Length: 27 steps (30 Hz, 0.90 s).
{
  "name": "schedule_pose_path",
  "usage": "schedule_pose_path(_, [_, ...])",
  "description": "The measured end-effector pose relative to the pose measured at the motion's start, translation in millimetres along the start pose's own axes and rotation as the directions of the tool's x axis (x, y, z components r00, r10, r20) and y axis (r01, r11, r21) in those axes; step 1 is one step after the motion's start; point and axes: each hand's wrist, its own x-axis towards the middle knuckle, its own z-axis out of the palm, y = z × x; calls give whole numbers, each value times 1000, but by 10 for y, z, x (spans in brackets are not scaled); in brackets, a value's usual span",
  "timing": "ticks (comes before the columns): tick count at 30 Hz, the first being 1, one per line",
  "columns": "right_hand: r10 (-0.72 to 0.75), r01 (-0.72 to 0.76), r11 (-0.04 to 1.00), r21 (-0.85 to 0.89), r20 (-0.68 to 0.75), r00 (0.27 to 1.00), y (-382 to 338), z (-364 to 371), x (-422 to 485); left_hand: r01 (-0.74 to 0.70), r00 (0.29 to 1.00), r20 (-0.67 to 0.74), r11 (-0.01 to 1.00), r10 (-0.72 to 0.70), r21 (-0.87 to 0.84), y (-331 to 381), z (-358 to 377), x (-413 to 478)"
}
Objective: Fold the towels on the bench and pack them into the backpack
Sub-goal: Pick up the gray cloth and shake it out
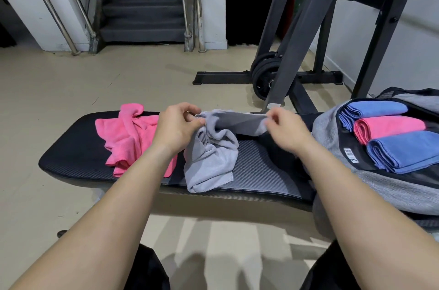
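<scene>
Pinching the top edge of the grey towel in the left hand and right hand over the surface, the person should pull it taut and square the corners before folding.

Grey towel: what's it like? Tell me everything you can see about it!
The grey towel is plain light grey, soft-looking cloth with a stitched hem. It is not folded yet. The left hand and the right hand each pinch its top edge, holding that edge stretched between them above the bench. The rest hangs down crumpled, its lower end lying on the bench's black pad, close beside the pink towel.
</scene>
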Motion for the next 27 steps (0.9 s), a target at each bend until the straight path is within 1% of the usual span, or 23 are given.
schedule_pose_path(2, [129,-119,987,108,-89,988,132,-178,6,45,999,-9,999,-45,-30,-26,-34,13])
schedule_pose_path(3, [174,-159,978,137,-107,979,195,-239,-5,58,998,-9,998,-59,-39,-33,-42,14])
schedule_pose_path(5, [198,-185,974,130,-99,975,242,-310,-40,55,998,2,998,-55,-9,-4,-32,-13])
schedule_pose_path(6, [169,-160,981,107,-83,982,217,-323,-59,44,999,8,999,-44,16,26,-17,-36])
schedule_pose_path(8, [47,-44,998,52,-63,997,104,-323,-111,11,999,33,1000,-12,29,107,54,-88])
schedule_pose_path(10, [-87,88,996,23,-48,995,-58,-296,-174,-37,995,93,999,37,-1,198,143,-137])
schedule_pose_path(12, [-180,180,982,58,-2,984,-203,-245,-228,-93,981,163,994,102,-63,264,226,-163])
schedule_pose_path(16, [-261,245,960,138,116,958,-392,-147,-308,-162,948,248,972,201,-168,353,296,-189])
schedule_pose_path(19, [-309,285,947,145,183,933,-429,-102,-310,-139,939,274,957,210,-256,396,283,-203])
schedule_pose_path(21, [-298,280,952,124,171,939,-414,-80,-278,-114,938,285,954,196,-278,402,262,-212])
schedule_pose_path(23, [-255,247,966,82,123,959,-377,-67,-226,-123,951,252,969,177,-216,382,259,-209])
schedule_pose_path(25, [-220,217,975,40,80,972,-334,-59,-174,-149,973,172,988,155,-48,341,252,-198])
schedule_pose_path(27, [-194,195,981,-1,30,980,-288,-63,-129,-127,987,107,987,117,95,305,199,-191])
